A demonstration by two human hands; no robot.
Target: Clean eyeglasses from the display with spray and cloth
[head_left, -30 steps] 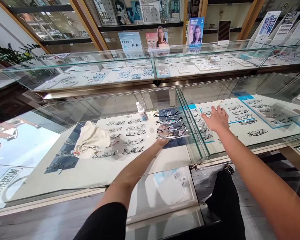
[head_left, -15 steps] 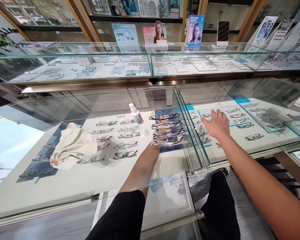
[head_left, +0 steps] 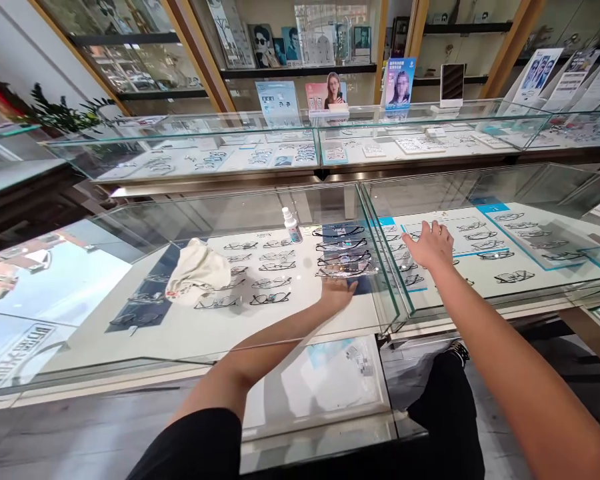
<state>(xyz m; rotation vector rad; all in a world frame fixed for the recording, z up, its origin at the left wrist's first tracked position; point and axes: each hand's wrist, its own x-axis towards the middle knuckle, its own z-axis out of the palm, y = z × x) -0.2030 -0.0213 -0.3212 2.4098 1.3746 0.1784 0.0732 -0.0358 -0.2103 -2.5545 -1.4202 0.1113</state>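
My left hand [head_left: 337, 295] reaches inside the left glass display case, just in front of a column of several dark-framed eyeglasses [head_left: 341, 244] on a dark blue panel. Its thumb is spread to the right, and the fingertips are partly hidden by the nearest pair. Nothing shows gripped in it. My right hand [head_left: 433, 245] rests with fingers spread on the glass top of the right display case [head_left: 480, 308], above rows of eyeglasses [head_left: 480, 235]. A white spray bottle [head_left: 292, 225] and a crumpled cream cloth bag [head_left: 198, 272] lie to the left.
More eyeglasses [head_left: 273, 283] lie in rows on the white base of the left case. An open drawer [head_left: 320, 407] with plastic-wrapped pieces is below my left arm. A second row of glass showcases [head_left: 205, 157] stands behind, with advertising cards [head_left: 400, 83] on top.
My left hand has drawn back toward me from beneath the eyeglasses column, and its thumb now shows. The right hand stays in place. The view has tilted up and shifted left.
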